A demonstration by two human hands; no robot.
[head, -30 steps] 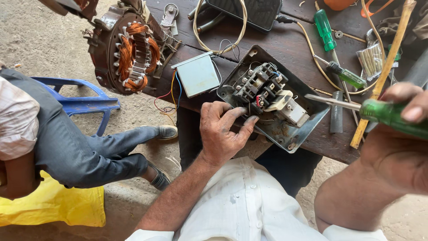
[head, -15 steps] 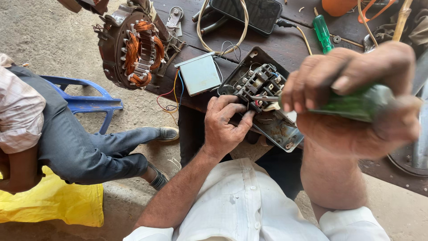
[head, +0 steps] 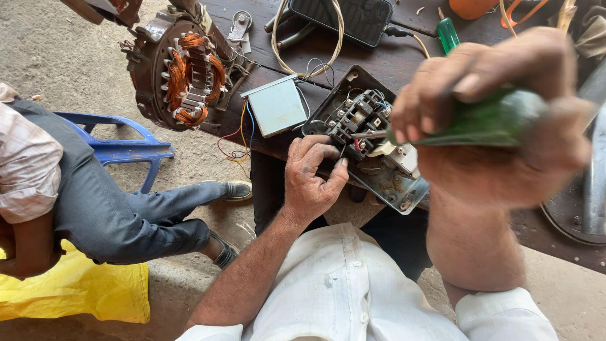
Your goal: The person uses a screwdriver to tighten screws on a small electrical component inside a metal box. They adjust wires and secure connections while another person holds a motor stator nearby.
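My left hand (head: 312, 180) grips the near edge of an open dark metal switch box (head: 379, 183) lying on the wooden workbench (head: 404, 60). Inside the box sits a black contact block (head: 356, 120) with screws and wires. My right hand (head: 499, 117), blurred and close to the camera, is closed around the green handle of a screwdriver (head: 492, 123). Its metal shaft points left, and the tip rests on the contact block. My right forearm hides the box's right end.
A motor stator (head: 183, 72) with copper windings stands at the bench's left end. A pale grey box (head: 276, 105) with coloured wires lies beside it. A second green screwdriver (head: 447, 35) and a dark tablet (head: 344, 16) lie further back. Another person's legs (head: 120, 211) and a blue stool (head: 120, 148) are at left.
My right hand has brought the green screwdriver in from the right and lowered its tip onto the contact block. My left hand has kept its hold on the box.
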